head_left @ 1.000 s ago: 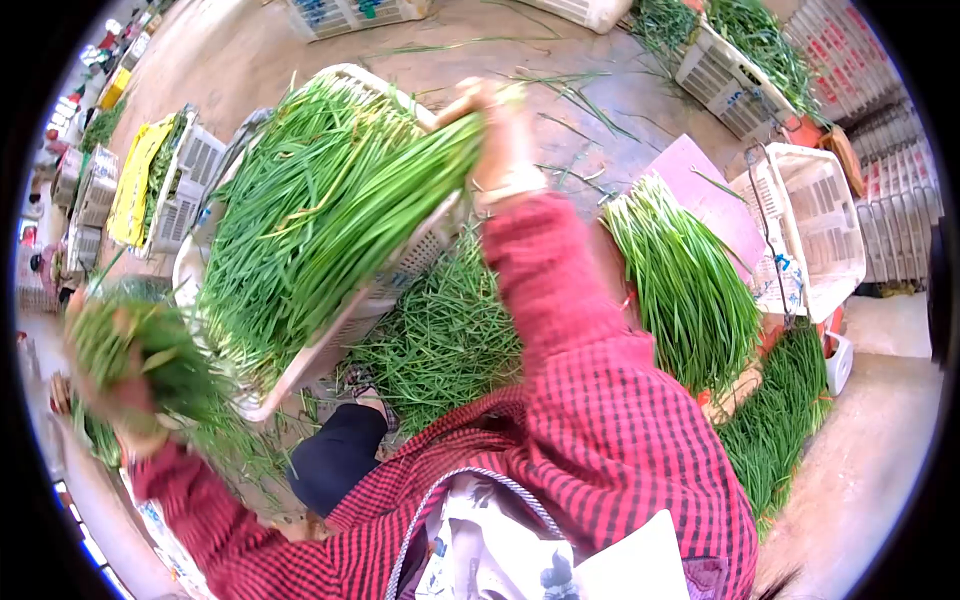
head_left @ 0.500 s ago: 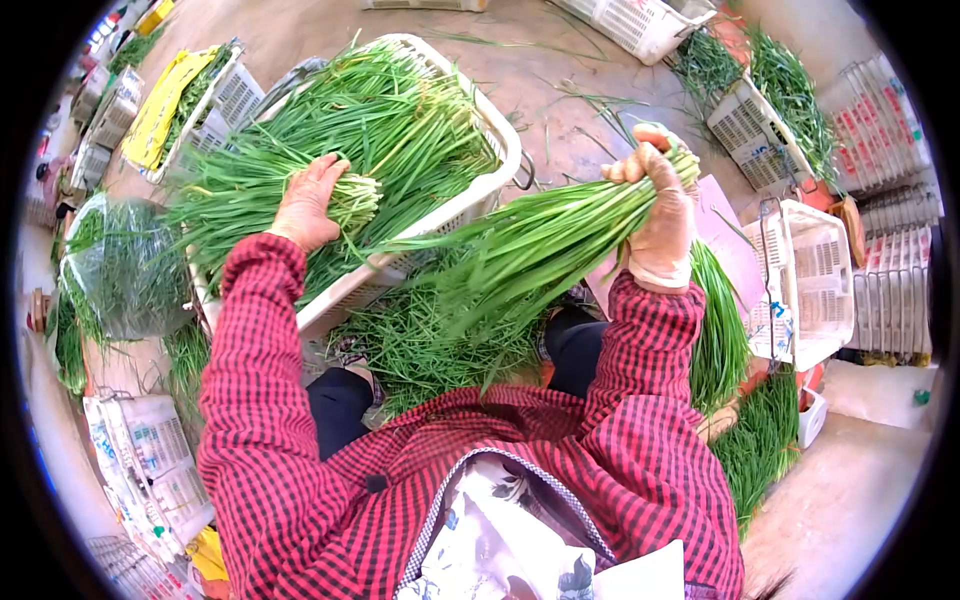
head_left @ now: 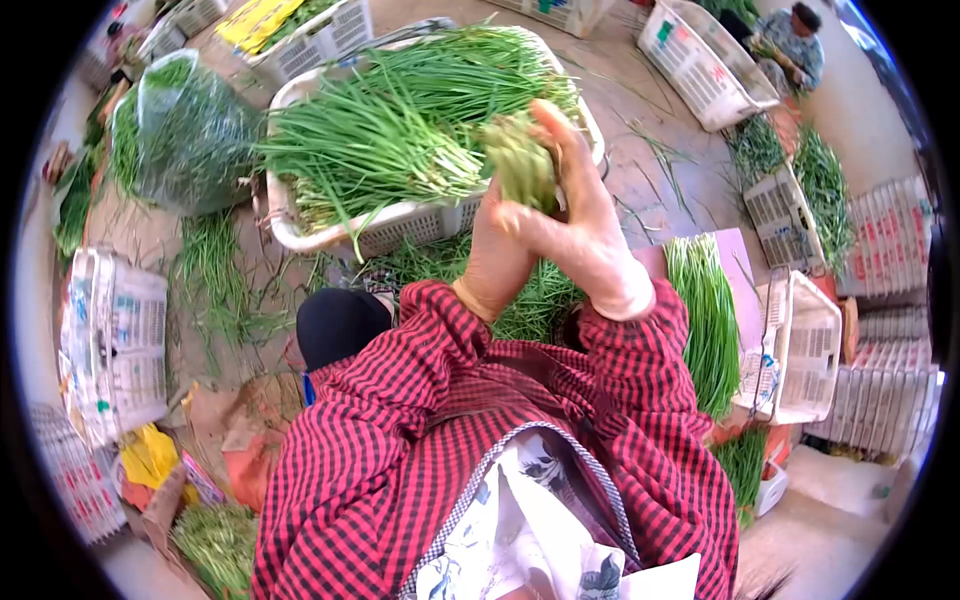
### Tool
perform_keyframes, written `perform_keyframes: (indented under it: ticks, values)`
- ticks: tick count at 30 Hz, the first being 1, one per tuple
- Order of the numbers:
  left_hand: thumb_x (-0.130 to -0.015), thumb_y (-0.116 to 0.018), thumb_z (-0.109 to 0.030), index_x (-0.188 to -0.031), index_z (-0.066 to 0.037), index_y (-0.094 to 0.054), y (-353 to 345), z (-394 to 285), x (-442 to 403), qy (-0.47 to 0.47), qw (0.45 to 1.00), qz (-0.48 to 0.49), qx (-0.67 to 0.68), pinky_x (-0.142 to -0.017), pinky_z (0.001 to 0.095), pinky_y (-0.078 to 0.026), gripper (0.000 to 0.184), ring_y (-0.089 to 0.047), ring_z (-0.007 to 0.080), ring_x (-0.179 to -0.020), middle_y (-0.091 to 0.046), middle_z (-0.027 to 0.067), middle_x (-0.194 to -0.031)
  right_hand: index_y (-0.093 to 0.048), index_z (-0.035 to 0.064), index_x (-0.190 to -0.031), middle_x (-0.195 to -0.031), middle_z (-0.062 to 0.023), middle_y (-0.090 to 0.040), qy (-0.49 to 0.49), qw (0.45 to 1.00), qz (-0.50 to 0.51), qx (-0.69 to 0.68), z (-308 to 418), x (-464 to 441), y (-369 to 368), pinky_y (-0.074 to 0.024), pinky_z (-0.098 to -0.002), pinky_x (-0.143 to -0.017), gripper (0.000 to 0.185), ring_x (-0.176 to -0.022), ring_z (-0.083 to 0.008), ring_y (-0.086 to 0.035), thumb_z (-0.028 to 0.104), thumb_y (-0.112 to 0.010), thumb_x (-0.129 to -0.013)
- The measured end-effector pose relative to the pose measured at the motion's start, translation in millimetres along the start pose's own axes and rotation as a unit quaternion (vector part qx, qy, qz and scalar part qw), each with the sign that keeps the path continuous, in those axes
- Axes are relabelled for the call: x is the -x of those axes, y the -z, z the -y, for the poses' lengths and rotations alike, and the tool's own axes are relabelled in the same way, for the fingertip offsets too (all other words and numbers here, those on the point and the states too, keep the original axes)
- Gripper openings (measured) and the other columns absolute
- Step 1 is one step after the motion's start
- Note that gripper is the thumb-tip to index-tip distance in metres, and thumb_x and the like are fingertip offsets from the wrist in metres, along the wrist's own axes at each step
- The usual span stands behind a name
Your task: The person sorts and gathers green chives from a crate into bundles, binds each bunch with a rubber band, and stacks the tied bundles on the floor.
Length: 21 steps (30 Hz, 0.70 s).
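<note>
Both hands have come together in front of me around a bundle of garlic chives (head_left: 522, 160), its pale cut ends facing up and blurred by motion. My left hand (head_left: 495, 248) presses on the bundle from the left, its fingers mostly hidden. From the right, my right hand (head_left: 590, 225) curls round it with thumb and fingers. The leafy part of the bundle is hidden below my hands. Just beyond, a white plastic crate (head_left: 425, 232) is heaped with more garlic chives (head_left: 400, 125), stalk ends towards the right.
Chives (head_left: 705, 320) lie on a pink board (head_left: 735, 255) at my right, near a white crate (head_left: 808, 345). A filled plastic bag (head_left: 195, 140) stands at left, a crate stack (head_left: 115, 340) below it. Loose leaves litter the floor. A co-worker (head_left: 790, 50) sits far right.
My left hand has left the chives in the crate and joined my right hand at the bundle. The bundle has moved left and turned cut ends up. The view has shifted.
</note>
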<state>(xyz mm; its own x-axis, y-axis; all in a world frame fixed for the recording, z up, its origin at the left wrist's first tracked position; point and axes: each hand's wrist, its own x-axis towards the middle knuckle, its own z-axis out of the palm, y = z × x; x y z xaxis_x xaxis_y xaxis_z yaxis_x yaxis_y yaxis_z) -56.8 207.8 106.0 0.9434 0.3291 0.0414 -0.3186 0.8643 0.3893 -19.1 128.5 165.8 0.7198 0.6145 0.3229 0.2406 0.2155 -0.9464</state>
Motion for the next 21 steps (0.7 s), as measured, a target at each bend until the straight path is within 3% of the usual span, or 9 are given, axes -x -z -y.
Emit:
perform_keyframes:
  ticks: [1,2,5,9,12,14,18,20,21]
  values:
    - [-0.085,-0.069,-0.008,-0.138,-0.004,-0.045,6.9,-13.8,3.7,-0.020,0.989,-0.006,-0.149,-0.088,0.0304,-0.052,0.058,-0.061,0.0149,-0.099,-0.061,0.0050,-0.110,-0.008,0.0034,-0.155,-0.149,-0.0193,-0.034,0.030,0.983,0.065,0.168,-5.6,7.4,11.6,-0.0306,-0.0388,-0.113,0.117,-0.138,-0.0279,-0.035,0.024,-0.087,-0.073]
    - [-0.086,-0.068,-0.009,-0.136,-0.005,-0.047,13.4,-25.9,7.9,-0.035,0.954,-0.016,-0.296,-0.084,0.0305,-0.053,0.055,-0.063,0.0145,-0.093,-0.063,0.0040,-0.103,-0.002,0.0007,-0.155,-0.153,-0.0217,-0.030,0.024,0.972,0.068,0.223,-14.8,19.2,13.6,-0.0258,-0.0405,-0.116,0.123,-0.143,-0.0293,-0.028,0.027,-0.088,-0.072]
    - [-0.085,-0.064,-0.013,-0.127,-0.003,-0.053,9.9,-25.0,6.3,0.010,0.995,-0.071,0.075,-0.077,0.0335,-0.055,0.044,-0.063,0.0177,-0.079,-0.064,0.0056,-0.088,0.003,-0.0006,-0.154,-0.156,-0.0213,-0.023,-0.146,0.978,0.143,0.029,-40.4,54.4,11.9,-0.0215,-0.0375,-0.118,0.125,-0.146,-0.0277,-0.022,0.025,-0.087,-0.072]
    - [-0.088,-0.060,-0.022,-0.107,-0.004,-0.061,42.5,17.8,21.6,0.141,0.949,-0.138,0.245,-0.084,0.0424,-0.054,0.027,-0.065,0.0251,-0.084,-0.067,0.0089,-0.089,0.004,-0.0011,-0.154,-0.156,-0.0199,-0.025,-0.201,0.940,0.235,0.142,-25.6,60.3,41.7,-0.0253,-0.0334,-0.116,0.118,-0.144,-0.0254,-0.027,0.012,-0.078,-0.071]
    - [-0.092,-0.061,-0.037,-0.102,-0.009,-0.062,83.0,89.0,41.9,0.229,0.919,-0.222,0.230,-0.088,0.0462,-0.053,0.030,-0.065,0.0269,-0.090,-0.067,0.0089,-0.095,-0.017,0.0000,-0.153,-0.136,-0.0186,-0.054,-0.499,0.721,0.295,0.380,-18.6,56.5,66.7,-0.0437,-0.0331,-0.102,0.098,-0.124,-0.0241,-0.054,0.013,-0.075,-0.075]
    - [-0.091,-0.057,-0.062,-0.118,-0.012,-0.059,97.8,105.0,64.1,0.363,0.891,-0.201,0.185,-0.098,0.0477,-0.048,0.057,-0.061,0.0259,-0.109,-0.065,0.0084,-0.116,-0.021,-0.0056,-0.149,-0.125,-0.0228,-0.060,-0.505,0.648,0.363,0.440,-56.9,61.5,86.2,-0.0469,-0.0351,-0.098,0.096,-0.116,-0.0301,-0.060,0.023,-0.074,-0.075]
    - [-0.090,-0.045,-0.073,-0.138,-0.012,-0.049,126.1,128.4,92.8,0.477,0.847,-0.196,0.131,-0.104,0.0480,-0.043,0.078,-0.056,0.0255,-0.121,-0.056,0.0091,-0.137,-0.056,-0.0114,-0.124,-0.119,-0.0238,-0.066,-0.534,0.432,0.506,0.522,-136.3,56.5,71.4,-0.0519,-0.0383,-0.092,0.091,-0.107,-0.0324,-0.066,0.052,-0.080,-0.064]
    - [-0.082,-0.054,-0.077,-0.141,-0.014,-0.044,153.6,151.0,101.7,0.507,0.817,-0.198,0.191,-0.101,0.0564,-0.042,0.087,-0.054,0.0303,-0.122,-0.056,0.0090,-0.135,-0.059,-0.0072,-0.125,-0.115,-0.0238,-0.067,-0.567,0.383,0.526,0.504,-170.0,50.7,57.0,-0.0537,-0.0391,-0.089,0.090,-0.104,-0.0305,-0.068,0.055,-0.078,-0.063]
    - [-0.083,-0.053,-0.076,-0.142,-0.014,-0.044,163.9,155.8,104.2,0.523,0.805,-0.211,0.182,-0.100,0.0579,-0.042,0.085,-0.054,0.0303,-0.123,-0.055,0.0089,-0.137,-0.069,-0.0058,-0.110,-0.105,-0.0199,-0.071,-0.581,0.405,0.503,0.495,-197.4,64.6,70.0,-0.0551,-0.0400,-0.083,0.078,-0.095,-0.0304,-0.070,0.056,-0.079,-0.062]
